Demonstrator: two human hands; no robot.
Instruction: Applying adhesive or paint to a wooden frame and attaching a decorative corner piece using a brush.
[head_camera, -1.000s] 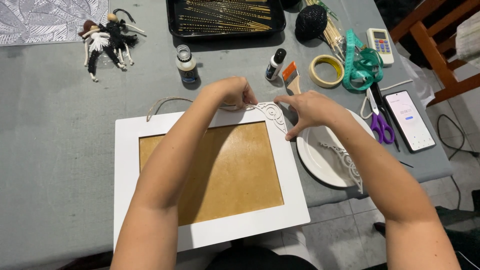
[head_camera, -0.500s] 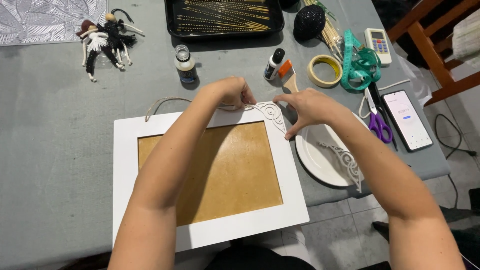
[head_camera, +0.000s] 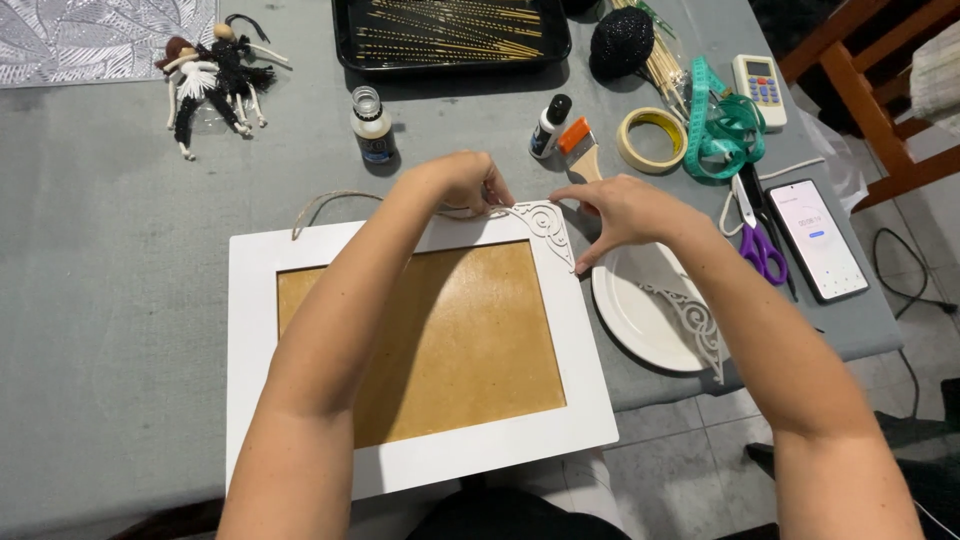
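Left hand, right hand, apparently pinching white corner ornament, white frame

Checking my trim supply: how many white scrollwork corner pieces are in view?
2: one corner piece on the white frame's top right corner, between both hands; another corner piece on the white plate.

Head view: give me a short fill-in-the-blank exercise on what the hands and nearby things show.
1. Both hands, left hand and right hand, press a white scrollwork corner piece onto the frame's upper ____ corner.
2. The frame is painted ____.
3. A second scrollwork piece lies on a white ____.
4. The scissors have ____ handles.

Missing words: right; white; plate; purple
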